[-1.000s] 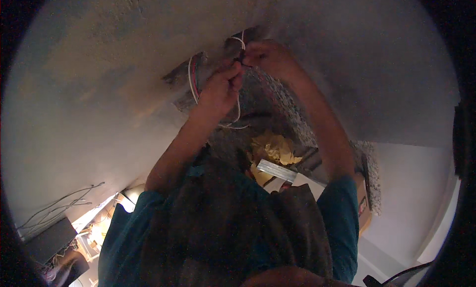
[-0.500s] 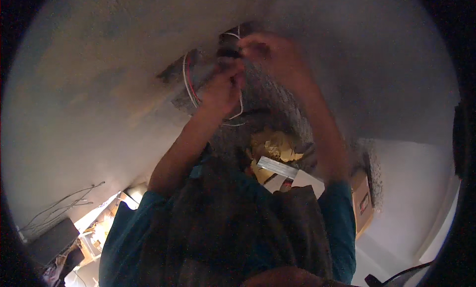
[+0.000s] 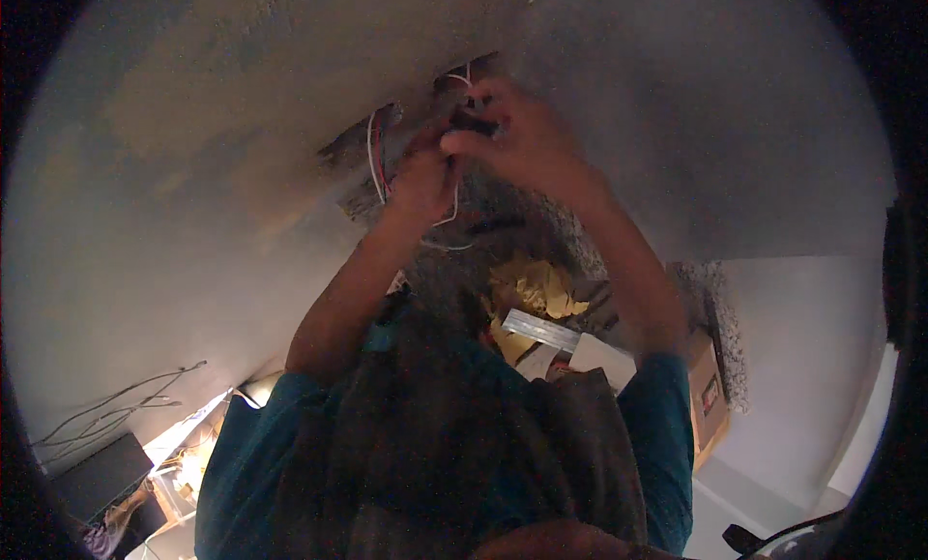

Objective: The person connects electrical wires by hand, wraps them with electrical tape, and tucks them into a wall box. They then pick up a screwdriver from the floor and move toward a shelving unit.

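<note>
Well below the grip, the left sleeve point(image 3: 242, 463) and right sleeve point(image 3: 659, 444) are teal and short, hemmed near the elbows. From there up to the grip, both forearms point(image 3: 340, 289) are bare, as are the hands point(image 3: 422, 185). Between the sleeves, the front point(image 3: 406, 444) is dark brownish cloth, softly creased, some teal showing.

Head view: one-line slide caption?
Two bare hands close together at a wall, beside white wire and red wire, crumpled yellowish paper lower in frame.
</note>
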A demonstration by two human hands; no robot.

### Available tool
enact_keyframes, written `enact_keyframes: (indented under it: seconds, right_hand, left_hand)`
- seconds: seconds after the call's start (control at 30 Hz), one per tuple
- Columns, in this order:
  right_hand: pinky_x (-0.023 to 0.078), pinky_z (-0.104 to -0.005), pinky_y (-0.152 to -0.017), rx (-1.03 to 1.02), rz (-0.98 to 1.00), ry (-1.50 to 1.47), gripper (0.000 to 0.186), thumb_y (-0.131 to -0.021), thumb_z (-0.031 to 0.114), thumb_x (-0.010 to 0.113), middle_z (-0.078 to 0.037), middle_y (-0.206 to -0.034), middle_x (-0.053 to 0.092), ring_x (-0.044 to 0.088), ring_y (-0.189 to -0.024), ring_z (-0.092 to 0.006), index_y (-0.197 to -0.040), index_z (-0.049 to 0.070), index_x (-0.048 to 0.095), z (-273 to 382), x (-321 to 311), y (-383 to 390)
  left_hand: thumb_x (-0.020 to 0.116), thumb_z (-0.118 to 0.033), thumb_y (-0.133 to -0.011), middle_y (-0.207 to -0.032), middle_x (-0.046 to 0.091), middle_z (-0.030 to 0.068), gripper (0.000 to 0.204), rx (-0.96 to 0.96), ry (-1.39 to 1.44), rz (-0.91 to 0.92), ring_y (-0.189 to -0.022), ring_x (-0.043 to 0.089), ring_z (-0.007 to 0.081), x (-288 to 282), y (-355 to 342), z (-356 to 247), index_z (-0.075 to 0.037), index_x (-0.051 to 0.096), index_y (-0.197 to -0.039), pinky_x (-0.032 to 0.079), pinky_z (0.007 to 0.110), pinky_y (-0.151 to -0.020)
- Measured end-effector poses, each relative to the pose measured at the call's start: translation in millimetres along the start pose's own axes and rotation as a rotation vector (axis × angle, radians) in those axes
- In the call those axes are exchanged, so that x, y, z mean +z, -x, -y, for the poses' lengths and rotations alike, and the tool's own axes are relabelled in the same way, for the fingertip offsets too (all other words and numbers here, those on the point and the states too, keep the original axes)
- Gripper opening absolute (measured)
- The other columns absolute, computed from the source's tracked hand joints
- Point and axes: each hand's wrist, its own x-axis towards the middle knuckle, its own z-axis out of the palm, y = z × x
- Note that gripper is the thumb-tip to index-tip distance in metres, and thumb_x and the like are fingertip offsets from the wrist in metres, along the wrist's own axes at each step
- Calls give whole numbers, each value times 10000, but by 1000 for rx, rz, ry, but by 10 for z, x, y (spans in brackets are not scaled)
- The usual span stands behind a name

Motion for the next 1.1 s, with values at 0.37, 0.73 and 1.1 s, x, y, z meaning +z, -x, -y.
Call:
enact_keyframes:
  seconds: [0.37, 0.73, 1.1]
  right_hand:
    - [510, -348, -790, 112, -41, 23, 298, -871, 280, 678, -125, -924, 694, 662, -835, -233, -1024, 23, 665, -423, 33, 130]
    - [506, -360, -820, 159, -117, 165, 251, -882, 218, 639, -122, -982, 693, 676, -904, -270, -1079, 65, 668, -465, 249, 164]
    - [522, -475, -748, 290, -321, 572, 323, -934, 381, 511, -164, -914, 695, 674, -834, -359, -1036, 111, 657, -391, 461, 280]
  left_hand:
    - [539, -240, -969, -1191, 599, 57, 315, -335, 521, 143, -1060, 589, 208, 96, -175, -682, -36, 570, -1205, 452, 354, -964]
    - [647, -346, -882, -899, 670, 99, 334, 317, -209, -141, -837, 600, 223, 184, -481, -40, -32, 677, -992, 457, 383, -746]
    - [620, -312, -905, -864, 667, 155, 358, -241, 15, 121, -806, 628, 248, 243, -595, -365, -1, 648, -1080, 487, 387, -706]
